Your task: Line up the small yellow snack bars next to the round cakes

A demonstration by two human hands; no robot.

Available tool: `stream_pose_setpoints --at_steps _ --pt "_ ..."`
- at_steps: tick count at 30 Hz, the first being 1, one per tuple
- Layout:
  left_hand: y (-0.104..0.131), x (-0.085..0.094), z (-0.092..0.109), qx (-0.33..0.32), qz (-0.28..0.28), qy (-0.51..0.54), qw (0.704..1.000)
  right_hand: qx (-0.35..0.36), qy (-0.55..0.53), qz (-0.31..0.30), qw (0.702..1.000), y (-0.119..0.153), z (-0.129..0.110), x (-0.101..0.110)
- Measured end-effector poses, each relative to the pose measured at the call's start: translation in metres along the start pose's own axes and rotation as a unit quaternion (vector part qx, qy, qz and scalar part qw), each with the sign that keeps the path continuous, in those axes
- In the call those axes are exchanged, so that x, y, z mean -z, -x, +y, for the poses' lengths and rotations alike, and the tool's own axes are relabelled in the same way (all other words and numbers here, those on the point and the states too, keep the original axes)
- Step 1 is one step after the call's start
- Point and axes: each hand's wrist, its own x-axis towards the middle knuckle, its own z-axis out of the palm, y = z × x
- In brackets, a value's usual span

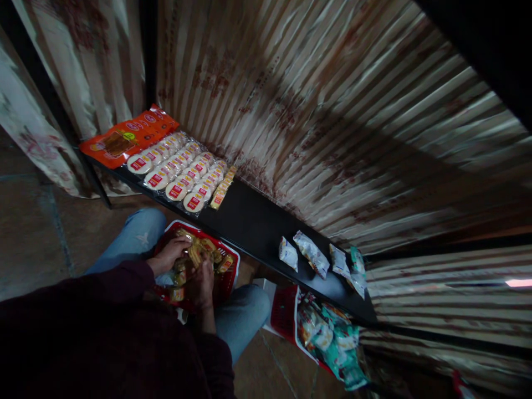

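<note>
A red basket (233,277) with a white rim sits between my knees, with several gold-wrapped snack packs (225,264) inside. Both of my hands are over it, close together. My left hand (173,252) has its fingers closed on gold-wrapped packs (194,255) at the basket's middle. From the near side, my right hand (205,284) grips the same cluster; its fingertips are partly hidden and dim. On the black shelf (253,219) ahead, one row of gold packs (223,187) lies beside rows of round white wrapped snacks (177,189).
An orange snack bag (124,138) lies at the shelf's left end. Several small white bags (311,254) rest towards its right. Below stands a second red basket (286,311) full of green and white bags (332,338). A pleated patterned curtain (291,122) hangs behind the shelf.
</note>
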Motion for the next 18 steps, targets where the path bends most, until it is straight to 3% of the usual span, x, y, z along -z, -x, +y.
stream_pose_setpoints --at_steps 3,8,18 --pt "0.007 0.007 -0.002 0.017 -0.027 -0.022 0.999 -0.021 -0.018 0.016 0.999 -0.007 0.009 0.006" --pt "0.016 0.010 -0.006 0.033 -0.045 -0.031 0.998 0.005 -0.020 0.037 0.999 -0.014 0.022 0.009" --pt "0.022 0.014 -0.018 -0.015 -0.050 -0.145 0.988 0.009 -0.088 0.044 0.995 -0.011 0.023 0.008"
